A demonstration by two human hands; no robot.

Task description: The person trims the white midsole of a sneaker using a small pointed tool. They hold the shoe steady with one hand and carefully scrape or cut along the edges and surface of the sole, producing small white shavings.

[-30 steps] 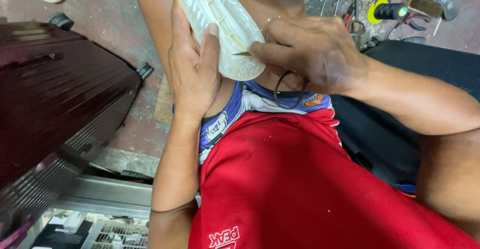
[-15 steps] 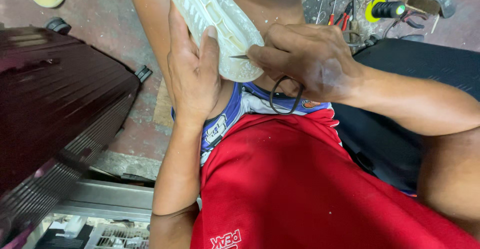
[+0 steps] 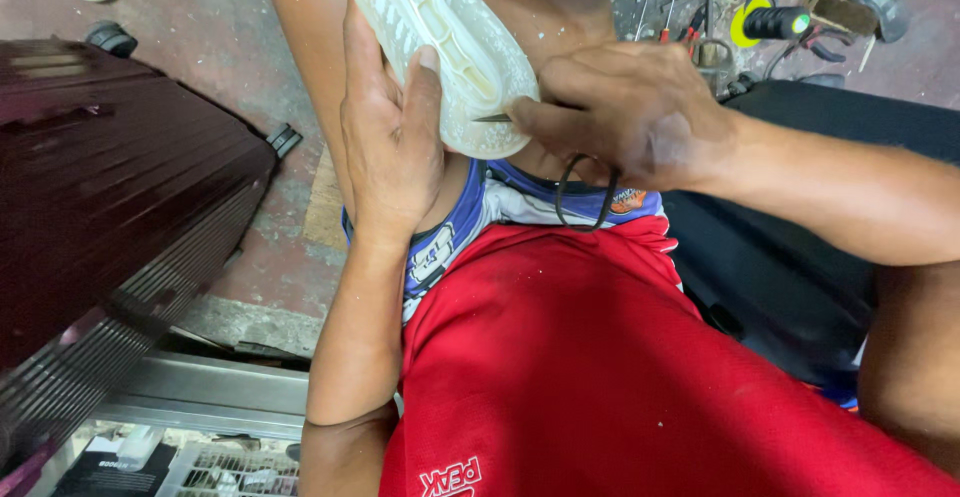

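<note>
I am looking down from the head camera at a pale, translucent rubber shoe sole (image 3: 450, 52) resting against the person's bare knee, just above the red shorts (image 3: 620, 377). The left hand (image 3: 390, 137) is cupping the sole from the left, its grip closed around the edge with the thumb lying flat on the ridged underside. The right hand (image 3: 625, 112) is reaching in from the right, its grip pinched narrow on a thin pointed metal tool (image 3: 492, 117), whose tip is touching the sole's rounded lower end. A loop of dark cord (image 3: 582, 197) is hanging below the right hand; I cannot tell whether it is threaded to the tool. On the concrete floor (image 3: 200, 67), a dark maroon ribbed suitcase (image 3: 110, 207) is lying to the left, and a yellow-and-black handled tool (image 3: 765, 22) is lying among scattered tools at the top right.
</note>
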